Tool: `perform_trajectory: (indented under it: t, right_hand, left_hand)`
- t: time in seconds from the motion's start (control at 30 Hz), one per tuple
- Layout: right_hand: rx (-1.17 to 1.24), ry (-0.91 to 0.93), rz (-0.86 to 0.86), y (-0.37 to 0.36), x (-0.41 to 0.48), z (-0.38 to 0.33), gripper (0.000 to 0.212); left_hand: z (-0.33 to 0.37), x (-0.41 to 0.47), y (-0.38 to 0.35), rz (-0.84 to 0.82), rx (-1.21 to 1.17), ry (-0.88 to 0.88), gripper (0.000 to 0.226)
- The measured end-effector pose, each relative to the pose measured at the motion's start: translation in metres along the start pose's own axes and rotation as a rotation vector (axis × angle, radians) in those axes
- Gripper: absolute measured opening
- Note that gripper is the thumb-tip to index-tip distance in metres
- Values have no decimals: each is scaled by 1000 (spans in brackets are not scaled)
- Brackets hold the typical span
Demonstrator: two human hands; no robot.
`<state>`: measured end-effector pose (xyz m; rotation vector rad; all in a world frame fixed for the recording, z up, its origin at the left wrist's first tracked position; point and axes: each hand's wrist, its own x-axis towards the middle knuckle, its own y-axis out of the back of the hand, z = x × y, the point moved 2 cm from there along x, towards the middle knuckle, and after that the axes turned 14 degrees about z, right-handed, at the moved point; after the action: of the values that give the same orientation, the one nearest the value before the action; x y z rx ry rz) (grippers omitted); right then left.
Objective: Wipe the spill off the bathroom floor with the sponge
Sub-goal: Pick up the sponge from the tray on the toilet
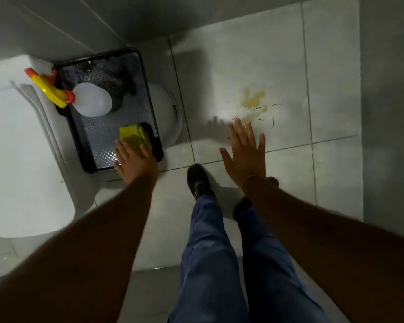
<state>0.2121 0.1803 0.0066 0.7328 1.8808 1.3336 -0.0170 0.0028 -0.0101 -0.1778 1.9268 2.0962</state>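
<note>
Left hand point(135, 163) reaching onto sponge point(134, 136) in tray point(147, 99), grip unclear; right hand point(245, 155) spread flat, empty, balancing above spill point(253, 100).

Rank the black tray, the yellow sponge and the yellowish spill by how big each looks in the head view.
1. black tray, clearly largest
2. yellow sponge and yellowish spill: similar, unranked, since the left hand hides part of the sponge.

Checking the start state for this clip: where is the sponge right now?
In the head view, the yellow sponge lies at the near right corner of the black tray, left of centre, under the left hand's fingertips, beside the spray bottle.
</note>
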Motion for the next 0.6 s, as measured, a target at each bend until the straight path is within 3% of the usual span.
perform_trajectory:
  t: [0.13, 0.27, 0.4, 0.5, 0.6]
  right_hand:
    - [-49, -4, -16, -17, 5, 8, 70]
    - [-65, 12, -32, -26, 2, 22, 69]
    - [-52, -44, -60, -25, 1, 31, 68]
    - [96, -133, -77, -21, 8, 31, 64]
    - [535, -283, -218, -16, 19, 21, 60]
  left_hand:
    - [-12, 40, -10, 1, 4, 242, 71]
    - [-22, 55, -15, -15, -10, 271, 69]
    - [-21, 56, -5, 17, -330, 386, 59]
    - [-4, 47, 12, 109, -500, 247, 30]
    - [21, 28, 33, 116, -551, -46, 22]
